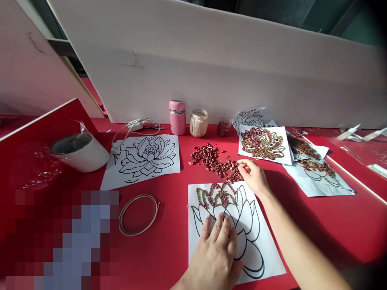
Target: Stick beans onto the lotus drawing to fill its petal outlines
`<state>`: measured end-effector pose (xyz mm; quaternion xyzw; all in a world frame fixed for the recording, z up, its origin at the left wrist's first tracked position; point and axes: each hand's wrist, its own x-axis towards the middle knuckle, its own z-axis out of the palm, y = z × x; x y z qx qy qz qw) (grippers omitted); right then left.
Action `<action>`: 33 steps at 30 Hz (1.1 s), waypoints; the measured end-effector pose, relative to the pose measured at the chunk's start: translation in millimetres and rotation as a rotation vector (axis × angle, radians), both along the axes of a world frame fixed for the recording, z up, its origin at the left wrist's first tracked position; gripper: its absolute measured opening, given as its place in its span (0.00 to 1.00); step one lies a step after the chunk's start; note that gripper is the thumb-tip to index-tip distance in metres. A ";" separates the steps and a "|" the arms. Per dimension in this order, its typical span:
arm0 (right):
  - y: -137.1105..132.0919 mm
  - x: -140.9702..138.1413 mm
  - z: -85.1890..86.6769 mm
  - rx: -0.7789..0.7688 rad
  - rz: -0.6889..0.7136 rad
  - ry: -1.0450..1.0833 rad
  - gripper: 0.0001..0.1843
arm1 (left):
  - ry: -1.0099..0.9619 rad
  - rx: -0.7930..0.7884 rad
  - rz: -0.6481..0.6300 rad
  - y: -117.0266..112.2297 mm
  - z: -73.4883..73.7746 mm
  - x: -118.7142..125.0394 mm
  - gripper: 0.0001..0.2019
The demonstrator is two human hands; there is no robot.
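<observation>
My left hand (216, 249) lies flat on a white sheet with a black lotus outline (254, 241), its fingers a little apart. Along the sheet's top, some petals (222, 196) are edged with small red and green beans or seeds. Beyond that edge a loose pile of dark red beans (208, 157) is spread on the red table. My right hand (254, 175) reaches to the right end of the pile, thumb and forefinger pinched together against the beans. Whatever is between those fingertips is too small to make out.
Left are a second lotus drawing (148, 159), a tape ring (139, 215) and a white roll (80, 151). A pink flask (177, 117) and a glass jar (198, 123) stand by the back board. A bean-covered lotus picture (263, 143) and other sheets (320, 185) lie right.
</observation>
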<state>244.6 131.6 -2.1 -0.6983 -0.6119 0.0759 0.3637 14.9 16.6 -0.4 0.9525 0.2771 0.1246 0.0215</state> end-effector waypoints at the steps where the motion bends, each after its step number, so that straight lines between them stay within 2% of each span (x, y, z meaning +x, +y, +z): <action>1: 0.1 -1.3 0.7 -0.012 0.010 -0.018 0.10 | -0.001 0.006 -0.001 0.2 0.3 0.2 0.24; 9: 9.2 -17.4 8.6 -0.130 0.101 -0.194 0.08 | -0.015 0.009 -0.004 2.1 0.0 0.4 0.24; 12: 13.8 -20.8 10.3 -0.162 0.124 -0.259 0.08 | -0.030 -0.009 0.005 1.0 -6.9 0.9 0.24; 17: 14.6 -14.8 13.1 -0.201 0.080 -0.343 0.10 | -0.079 -0.012 0.022 -1.7 -18.3 1.9 0.26; 26: 15.9 -22.6 23.4 -0.262 0.144 -0.418 0.11 | -0.029 -0.088 0.007 1.3 2.5 -0.3 0.24; 33: 26.1 -29.5 32.9 -0.359 0.181 -0.495 0.09 | -0.014 -0.161 0.022 -2.9 7.4 -1.5 0.22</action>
